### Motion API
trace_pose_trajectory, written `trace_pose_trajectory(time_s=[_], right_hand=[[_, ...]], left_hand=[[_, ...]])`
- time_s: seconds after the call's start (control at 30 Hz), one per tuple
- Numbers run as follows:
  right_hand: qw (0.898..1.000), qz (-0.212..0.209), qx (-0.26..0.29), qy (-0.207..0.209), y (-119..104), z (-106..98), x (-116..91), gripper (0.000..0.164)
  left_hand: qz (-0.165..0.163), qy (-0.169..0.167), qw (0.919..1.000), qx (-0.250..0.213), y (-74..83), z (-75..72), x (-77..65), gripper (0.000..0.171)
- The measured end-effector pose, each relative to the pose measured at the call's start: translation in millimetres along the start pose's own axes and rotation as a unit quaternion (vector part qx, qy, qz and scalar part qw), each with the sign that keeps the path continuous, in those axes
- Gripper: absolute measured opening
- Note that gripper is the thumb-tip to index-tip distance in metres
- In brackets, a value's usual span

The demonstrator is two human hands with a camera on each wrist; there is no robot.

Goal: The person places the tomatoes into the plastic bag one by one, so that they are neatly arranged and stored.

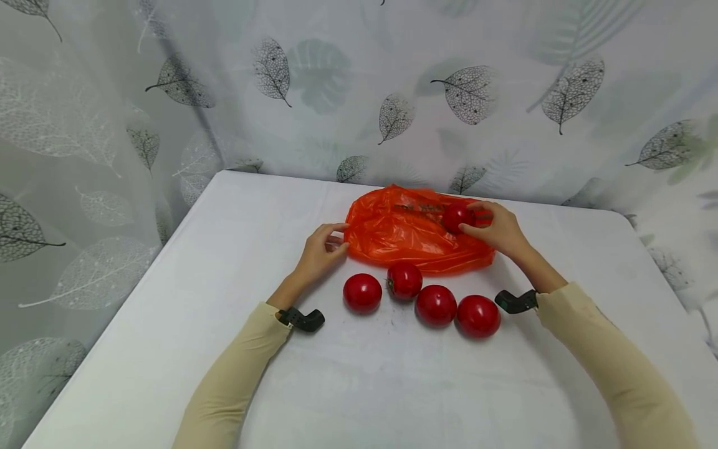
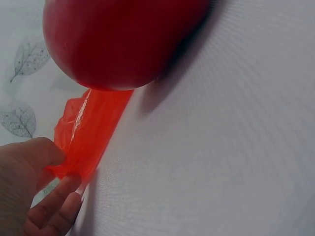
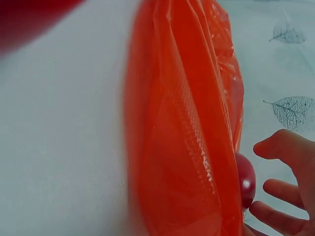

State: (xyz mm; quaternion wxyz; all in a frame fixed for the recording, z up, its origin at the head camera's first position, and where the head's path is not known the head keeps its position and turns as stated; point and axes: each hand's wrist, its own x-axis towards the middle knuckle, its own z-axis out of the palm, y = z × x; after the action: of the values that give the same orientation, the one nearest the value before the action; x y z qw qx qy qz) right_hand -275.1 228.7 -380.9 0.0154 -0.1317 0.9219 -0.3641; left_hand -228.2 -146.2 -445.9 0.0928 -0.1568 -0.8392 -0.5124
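Observation:
An orange-red plastic bag (image 1: pixel 387 231) lies crumpled near the back of the table, dark print on its upper side. At the bag's left end my left hand (image 1: pixel 320 252) pinches the thin film between thumb and fingers; the left wrist view shows this grip on the bag (image 2: pixel 93 137). One red tomato (image 1: pixel 455 218) sits at the bag's right part. My right hand (image 1: pixel 501 231) is beside that tomato, thumb and fingers spread around its right side. In the right wrist view the bag hides most of the tomato (image 3: pixel 246 179), and the fingers (image 3: pixel 283 194) are spread close to it.
Several more tomatoes stand in front of the bag: one at the left (image 1: pixel 362 293), one with its green stem end showing (image 1: pixel 405 280), and others to the right (image 1: pixel 478 316). The table (image 1: pixel 359 386) has a white cover. Behind hangs a leaf-patterned curtain (image 1: pixel 336 112).

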Motion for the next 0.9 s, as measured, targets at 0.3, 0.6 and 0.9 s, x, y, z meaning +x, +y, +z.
trace_pose_trajectory(time_s=[0.3, 0.6, 0.9], right_hand=[[0.999, -0.026, 0.018, 0.007, -8, -2, -15, 0.047], [0.999, -0.033, 0.007, -0.003, -17, -4, -34, 0.047], [0.998, -0.068, 0.008, -0.003, -20, -3, -58, 0.040]], left_hand=[[0.002, 0.002, 1.0000, -0.002, -1.5, 0.4, -0.1, 0.039], [0.002, 0.003, 1.0000, -0.001, -1.7, 0.8, -0.1, 0.039], [-0.003, 0.002, 1.0000, 0.002, -2.2, 1.2, -0.2, 0.039]])
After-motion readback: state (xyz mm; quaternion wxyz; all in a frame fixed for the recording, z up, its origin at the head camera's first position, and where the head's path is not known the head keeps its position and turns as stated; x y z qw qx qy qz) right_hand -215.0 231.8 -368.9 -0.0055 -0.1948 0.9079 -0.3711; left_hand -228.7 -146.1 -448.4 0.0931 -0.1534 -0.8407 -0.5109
